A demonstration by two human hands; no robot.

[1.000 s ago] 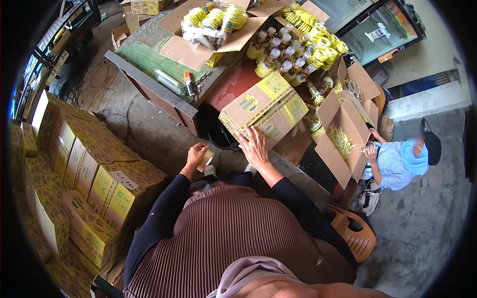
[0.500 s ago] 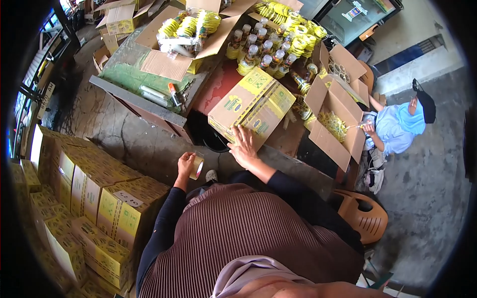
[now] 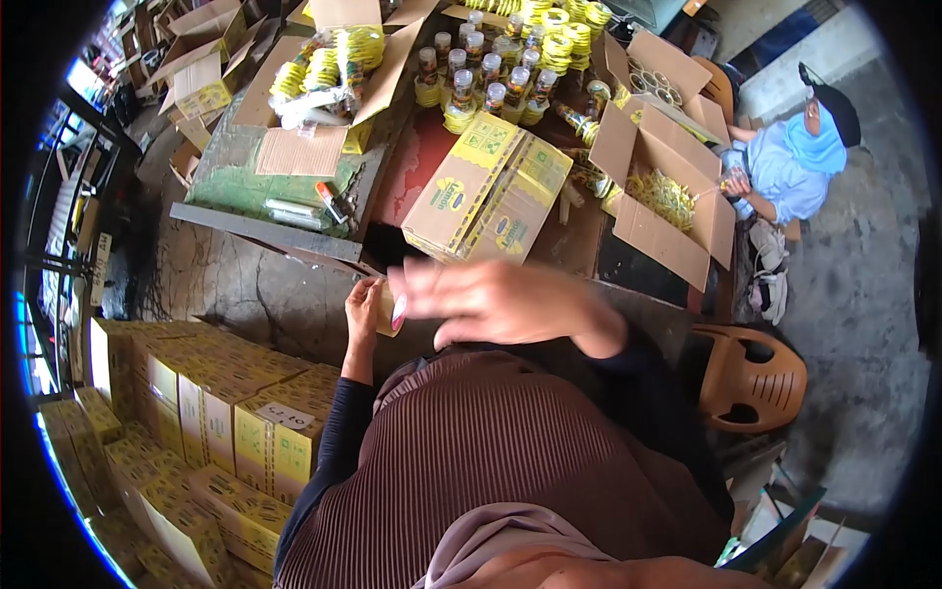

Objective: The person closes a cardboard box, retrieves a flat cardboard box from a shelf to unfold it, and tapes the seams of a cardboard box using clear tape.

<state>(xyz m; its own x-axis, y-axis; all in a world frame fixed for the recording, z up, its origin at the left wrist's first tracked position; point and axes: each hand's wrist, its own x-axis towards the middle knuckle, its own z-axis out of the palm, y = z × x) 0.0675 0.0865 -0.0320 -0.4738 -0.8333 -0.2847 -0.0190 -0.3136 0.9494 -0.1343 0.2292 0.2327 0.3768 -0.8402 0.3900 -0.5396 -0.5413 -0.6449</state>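
Observation:
My left hand is closed on a roll of packing tape, low in front of my body. Blurred by motion, my right hand is raised in front of my belly, fingers stretched out and nothing seen in them. Its fingertips overlap the tape roll in this view. Just beyond both hands, a closed yellow-and-brown lemon carton lies tilted on the table, a seam running along its top.
Behind the carton stand several clear-capped jars. An open carton with yellow strips is at right, beside a seated person. Stacked cartons fill the left; an orange chair is at right. An orange-handled tool lies on the green tabletop.
My right hand has left the carton's near side and swung back and left toward the tape roll. My left hand keeps the tape. The view has shifted slightly.

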